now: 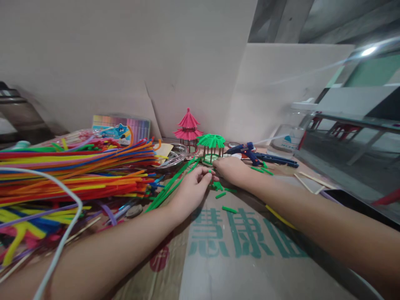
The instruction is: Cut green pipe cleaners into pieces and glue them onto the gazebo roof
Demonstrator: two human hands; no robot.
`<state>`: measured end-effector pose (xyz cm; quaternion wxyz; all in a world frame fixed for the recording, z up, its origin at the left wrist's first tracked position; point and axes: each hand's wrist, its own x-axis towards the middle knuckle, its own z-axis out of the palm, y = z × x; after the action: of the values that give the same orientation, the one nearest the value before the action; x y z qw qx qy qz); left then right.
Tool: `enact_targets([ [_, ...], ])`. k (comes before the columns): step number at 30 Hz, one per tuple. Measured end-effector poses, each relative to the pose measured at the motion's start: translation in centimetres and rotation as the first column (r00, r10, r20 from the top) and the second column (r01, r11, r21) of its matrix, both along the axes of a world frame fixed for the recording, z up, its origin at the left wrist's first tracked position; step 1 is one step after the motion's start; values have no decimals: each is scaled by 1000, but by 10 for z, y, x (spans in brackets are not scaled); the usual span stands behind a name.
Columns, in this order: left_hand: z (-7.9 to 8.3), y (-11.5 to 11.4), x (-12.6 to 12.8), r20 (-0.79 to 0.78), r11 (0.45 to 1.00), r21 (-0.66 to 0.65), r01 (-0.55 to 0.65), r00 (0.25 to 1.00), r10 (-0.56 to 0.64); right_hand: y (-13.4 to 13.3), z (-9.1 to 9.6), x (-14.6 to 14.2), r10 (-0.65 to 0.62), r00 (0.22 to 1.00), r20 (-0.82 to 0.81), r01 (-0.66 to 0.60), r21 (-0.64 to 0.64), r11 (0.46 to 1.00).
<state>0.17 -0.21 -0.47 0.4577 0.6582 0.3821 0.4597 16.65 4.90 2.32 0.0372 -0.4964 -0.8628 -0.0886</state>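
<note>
Green pipe-cleaner stubs [229, 209] are lying scattered on the cardboard sheet [250, 266] that is covering the bench, just below the middle of the frame. The left hand [192, 189] is reaching in from the lower left and is pinching one short green piece [210, 171] between thumb and fingertips, at the centre of the frame. The right hand [230, 170] is coming in from the lower right, knuckles up, its fingers curling toward that same piece and meeting the left hand's fingertips. Whether it is gripping anything, I cannot tell.

Just above both hands a small green pavilion [211, 146] is standing upright. A pink pavilion [188, 127] is standing just to its left, a little further back. A blue glue gun [250, 152] is lying to the right of the green one.

Long green stems [175, 181] are running diagonally beside the left hand. A big heap of many-coloured pipe cleaners [78, 171] is filling the left of the frame, with a box of markers [120, 127] behind it. A white cable [67, 233] is looping across the lower left corner.
</note>
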Motion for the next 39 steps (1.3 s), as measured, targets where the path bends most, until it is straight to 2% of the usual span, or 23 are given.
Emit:
enact_targets([
  [2, -1, 1, -1, -26, 999, 40, -20, 999, 21, -6, 2, 2, -3, 999, -52, 5, 30, 1000],
  [4, 0, 1, -2, -55, 997, 73, -40, 998, 44, -18, 5, 4, 2, 965, -262, 5, 26, 1000],
  [5, 1, 1, -3, -66, 995, 84, -47, 996, 53, -25, 6, 5, 1, 904, -427, -10, -18, 1000],
  [7, 3, 0, -3, -89, 995, 88, -36, 995, 44, -42, 6, 6, -54, 665, -745, -124, -181, 976],
  [8, 3, -1, -3, -103, 996, 83, -18, 994, 27, -50, 5, 5, -111, 538, -835, -206, -259, 944],
  [9, 4, -1, -3, -117, 997, 75, 2, 993, 7, -57, 4, 3, -167, 452, -876, -281, -318, 906],
  [11, 4, -3, -3, -149, 997, 56, 44, 988, -35, -67, -3, 0, -252, 345, -904, -366, -377, 851],
  [12, 5, -4, -3, -162, 997, 49, 57, 986, -48, -70, -6, -2, -274, 307, -911, -383, -382, 841],
  [15, 8, -7, -2, -174, 997, 28, 70, 983, -64, -71, -17, -3, -288, 216, -933, -383, -352, 854],
  [18, 13, -10, 0, -181, 998, -7, 57, 982, -58, -69, -21, -1, -268, 172, -948, -354, -313, 881],
  [21, 16, -12, 1, -201, 996, -49, 73, 976, -81, -70, -18, 2, -272, 154, -950, -347, -310, 885],
  [25, 14, -11, 1, -219, 991, -70, 117, 967, -130, -73, -15, 2, -286, 156, -946, -346, -323, 881],
  [30, 13, -10, 1, -241, 990, -93, 109, 962, -129, -74, -16, 3, -298, 165, -940, -339, -338, 878],
  [35, 17, -13, 2, -231, 990, -103, 95, 966, -116, -73, -17, 5, -236, 169, -957, -306, -278, 910],
  [39, 19, -15, 2, -218, 993, -108, 55, 973, -77, -73, -17, 6, -238, 159, -958, -266, -274, 924],
])
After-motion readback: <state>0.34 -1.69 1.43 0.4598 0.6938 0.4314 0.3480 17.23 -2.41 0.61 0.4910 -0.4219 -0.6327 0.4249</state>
